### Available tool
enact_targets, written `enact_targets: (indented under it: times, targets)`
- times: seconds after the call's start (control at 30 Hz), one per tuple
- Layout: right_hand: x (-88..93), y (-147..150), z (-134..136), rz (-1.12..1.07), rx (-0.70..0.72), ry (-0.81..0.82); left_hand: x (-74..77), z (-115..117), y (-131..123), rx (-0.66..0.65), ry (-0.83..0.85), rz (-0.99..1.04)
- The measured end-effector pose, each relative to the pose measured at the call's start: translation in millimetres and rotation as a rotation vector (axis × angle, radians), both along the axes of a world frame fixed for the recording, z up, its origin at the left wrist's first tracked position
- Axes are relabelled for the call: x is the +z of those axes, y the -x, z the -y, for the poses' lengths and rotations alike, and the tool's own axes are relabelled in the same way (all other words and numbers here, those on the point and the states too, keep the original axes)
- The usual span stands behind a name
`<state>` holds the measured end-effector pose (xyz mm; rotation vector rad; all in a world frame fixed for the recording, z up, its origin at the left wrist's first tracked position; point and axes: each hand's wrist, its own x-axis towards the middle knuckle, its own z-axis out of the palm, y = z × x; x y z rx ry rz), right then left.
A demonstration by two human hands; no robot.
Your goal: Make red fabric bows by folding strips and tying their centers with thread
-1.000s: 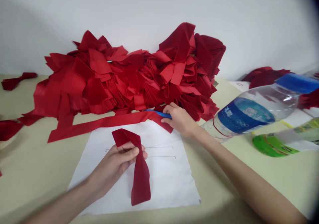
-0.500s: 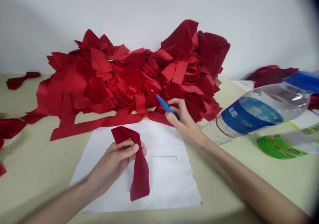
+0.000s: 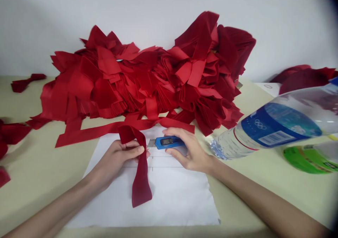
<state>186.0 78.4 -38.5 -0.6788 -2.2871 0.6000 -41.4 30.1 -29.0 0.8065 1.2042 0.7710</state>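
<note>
My left hand [image 3: 118, 158] pinches a folded dark red ribbon strip [image 3: 139, 181] at its middle, above a white paper sheet [image 3: 174, 199] with drawn lines. One end of the strip hangs down over the paper. My right hand [image 3: 188, 151] grips a blue utility knife [image 3: 166, 142], its blade end pointing left, right next to the pinched fold. A long red ribbon [image 3: 105, 129] lies flat just behind the paper.
A large heap of cut red ribbon pieces [image 3: 148, 79] fills the back of the beige table [image 3: 31, 181] against the white wall. A plastic water bottle [image 3: 274, 128] lies on its side at the right, beside a green-labelled bottle [image 3: 308, 158]. Loose red scraps [image 3: 13, 132] lie at the left.
My right hand lifted the blue knife from near the ribbon heap and brought it down and left to the fold held by my left hand. The left hand stayed on the strip.
</note>
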Motion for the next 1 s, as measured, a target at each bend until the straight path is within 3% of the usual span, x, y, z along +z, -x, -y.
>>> enact_targets:
  times: [0.37,0.67,0.8,1.0]
  targets:
    - [-0.8,5.5,2.3,0.237,0.048,-0.144,1.9,-4.8,5.2,-0.092,-0.166,-0.201]
    - [-10.1,9.2,0.6,0.364,-0.216,-0.343,5.4,0.5,0.9,-0.038,-0.252,-0.430]
    - [-11.4,10.1,-0.8,0.382,-0.149,-0.387,3.3,2.3,0.5,-0.030,-0.327,-0.534]
    - [-8.3,12.6,-0.5,0.386,-0.076,-0.375,4.6,2.3,0.1,-0.030,-0.337,-0.537]
